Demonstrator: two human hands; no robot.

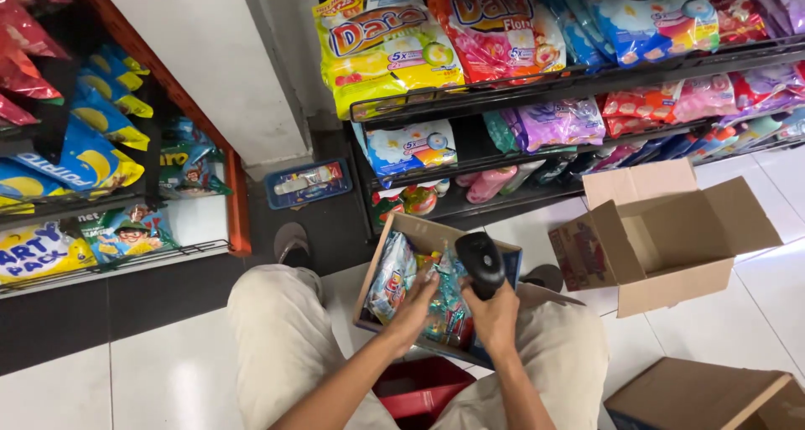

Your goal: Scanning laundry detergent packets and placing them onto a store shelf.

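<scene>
I am crouched over an open cardboard box (401, 225) filled with colourful plastic pouches (394, 272). My left hand (414, 308) reaches into the box and grips one of the pouches (446, 308) near the middle. My right hand (495, 317) holds a black handheld scanner (480, 262) by its grip, with the scanner's head pointing down over the pouches. Both of my knees in beige trousers flank the box.
Wire shelves (537, 86) with bags of product rise ahead, and snack shelves (75, 187) stand at the left. An empty open carton (671, 237) sits on the white tiled floor to the right, another carton (704, 396) at bottom right. A red basket (423, 388) is below me.
</scene>
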